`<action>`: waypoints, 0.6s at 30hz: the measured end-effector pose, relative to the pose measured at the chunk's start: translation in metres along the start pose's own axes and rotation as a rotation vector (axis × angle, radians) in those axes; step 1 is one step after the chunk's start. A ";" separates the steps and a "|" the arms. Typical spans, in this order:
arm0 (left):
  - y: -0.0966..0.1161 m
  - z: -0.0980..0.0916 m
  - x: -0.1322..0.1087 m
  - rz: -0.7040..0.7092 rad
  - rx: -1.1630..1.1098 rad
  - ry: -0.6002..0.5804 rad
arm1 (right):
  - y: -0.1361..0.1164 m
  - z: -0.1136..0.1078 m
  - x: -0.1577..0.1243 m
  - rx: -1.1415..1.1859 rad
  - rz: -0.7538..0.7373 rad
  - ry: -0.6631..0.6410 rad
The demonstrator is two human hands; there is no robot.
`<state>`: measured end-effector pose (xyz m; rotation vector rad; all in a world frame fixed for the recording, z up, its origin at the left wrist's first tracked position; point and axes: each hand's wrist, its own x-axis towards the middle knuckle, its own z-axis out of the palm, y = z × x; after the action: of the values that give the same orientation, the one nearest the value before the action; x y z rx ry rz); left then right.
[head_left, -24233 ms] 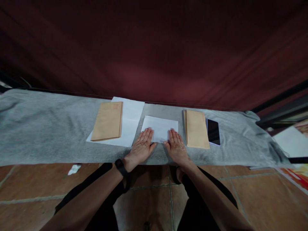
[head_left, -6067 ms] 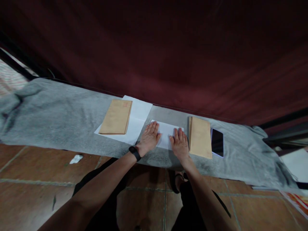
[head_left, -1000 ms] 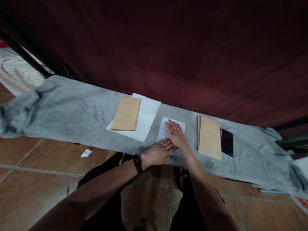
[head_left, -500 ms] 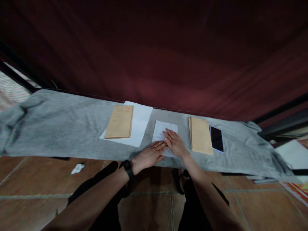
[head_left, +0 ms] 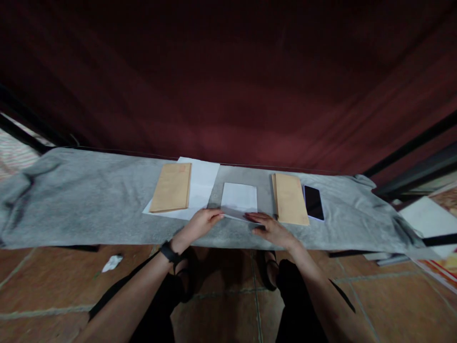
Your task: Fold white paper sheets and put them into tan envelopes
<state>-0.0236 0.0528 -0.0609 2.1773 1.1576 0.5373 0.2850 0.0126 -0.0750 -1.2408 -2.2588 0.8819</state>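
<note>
A folded sheet of white paper [head_left: 239,196] lies in the middle of the grey cloth, its near edge lifted a little. At that edge's left corner, my left hand [head_left: 200,225] is closed, pinching the paper between thumb and fingers. My right hand [head_left: 273,231] has the right end of the same edge between its fingers and thumb; part of the paper there is hidden by the hand. Left of the paper, a brown envelope [head_left: 171,187] rests on a larger white sheet [head_left: 205,178]. To the right lie more brown envelopes [head_left: 291,199], stacked slightly askew.
A phone [head_left: 313,202] lies beside the right envelopes. Grey cloth [head_left: 89,200] covers the long narrow surface, with a dark red curtain [head_left: 228,105] behind it. Crumpled white tissue [head_left: 112,263] is on the tiled floor [head_left: 224,314]. Papers [head_left: 430,219] sit at the far right.
Both hands were pressed flat on the folded paper, close together. Now they have moved apart to its two near corners, and the near edge is raised. The view has shifted slightly.
</note>
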 end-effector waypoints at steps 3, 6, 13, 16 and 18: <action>-0.001 0.001 0.007 -0.080 -0.049 0.070 | 0.008 0.001 0.004 0.052 0.140 0.128; -0.003 0.006 0.016 -0.126 -0.167 0.146 | 0.014 0.003 0.011 0.063 0.239 0.243; -0.007 0.011 0.040 -0.183 -0.315 0.169 | 0.014 0.005 0.035 0.109 0.342 0.409; -0.010 0.015 0.050 -0.229 -0.258 0.231 | 0.015 0.004 0.043 0.128 0.377 0.423; -0.012 0.018 0.056 -0.234 -0.229 0.273 | 0.016 0.002 0.047 0.155 0.365 0.420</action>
<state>0.0105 0.0990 -0.0784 1.7844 1.3964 0.8371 0.2685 0.0584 -0.0853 -1.6188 -1.6370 0.8067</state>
